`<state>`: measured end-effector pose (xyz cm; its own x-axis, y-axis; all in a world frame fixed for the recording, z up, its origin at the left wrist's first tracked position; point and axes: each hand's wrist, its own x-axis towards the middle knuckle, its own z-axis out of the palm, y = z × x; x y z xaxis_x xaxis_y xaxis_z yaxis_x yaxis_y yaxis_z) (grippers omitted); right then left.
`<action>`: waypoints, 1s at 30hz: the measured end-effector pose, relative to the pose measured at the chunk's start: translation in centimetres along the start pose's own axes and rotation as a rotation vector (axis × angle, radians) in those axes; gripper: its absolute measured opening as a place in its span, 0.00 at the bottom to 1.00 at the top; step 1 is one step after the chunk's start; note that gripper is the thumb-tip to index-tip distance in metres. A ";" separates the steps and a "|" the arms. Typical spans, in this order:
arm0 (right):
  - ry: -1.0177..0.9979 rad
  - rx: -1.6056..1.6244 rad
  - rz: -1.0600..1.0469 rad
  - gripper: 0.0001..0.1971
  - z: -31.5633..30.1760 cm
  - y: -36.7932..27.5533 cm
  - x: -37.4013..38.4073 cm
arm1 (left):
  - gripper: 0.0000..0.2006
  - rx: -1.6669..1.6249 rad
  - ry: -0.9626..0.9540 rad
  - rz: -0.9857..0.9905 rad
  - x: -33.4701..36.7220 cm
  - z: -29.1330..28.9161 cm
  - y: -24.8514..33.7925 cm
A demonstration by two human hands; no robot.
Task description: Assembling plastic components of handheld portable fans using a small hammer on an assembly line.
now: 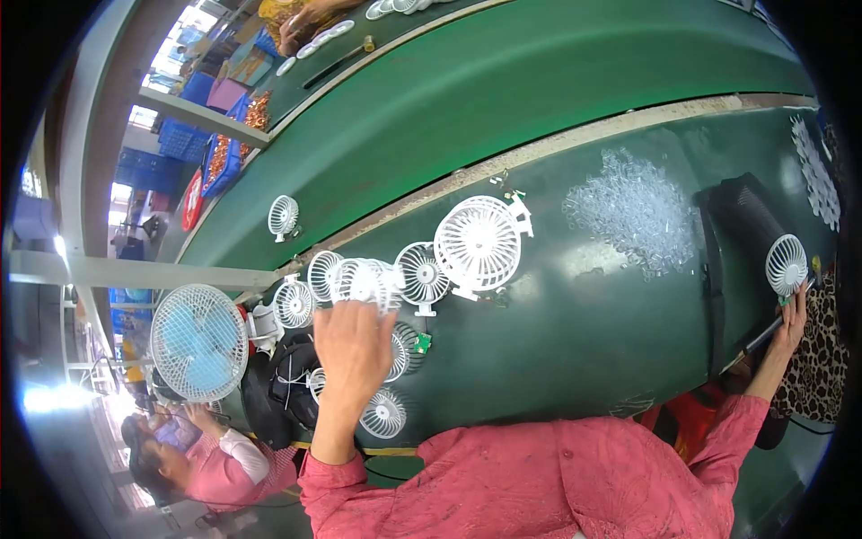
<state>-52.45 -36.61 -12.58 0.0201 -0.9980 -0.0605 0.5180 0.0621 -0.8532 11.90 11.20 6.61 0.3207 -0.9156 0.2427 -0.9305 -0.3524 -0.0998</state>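
My left hand reaches over the left part of the green workbench, its fingers closed at a white caged fan head that is smeared by motion. Around it lie several more small white fan heads, among them one just to its right and one near the bench's front edge. A bigger pile of overlapping round white grilles lies farther right. At the far right, my right hand grips a small white fan head by its lower end. A dark rod-shaped tool lies beside that hand.
A heap of small clear plastic pieces covers the right middle of the bench. Beside it lies a black mesh item. A larger desk fan with blue blades stands at left, near a seated person. A green conveyor belt runs behind.
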 end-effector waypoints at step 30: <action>-0.142 0.160 0.115 0.08 15.3 0.4 -6.8 | 0.32 0.013 -0.011 -0.248 2.4 -0.6 3.5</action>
<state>-39.30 -29.97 -4.64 0.2010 -0.9771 -0.0695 0.6341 0.1838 -0.7511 9.27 7.87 7.42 0.5406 -0.8030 0.2509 -0.8210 -0.5686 -0.0509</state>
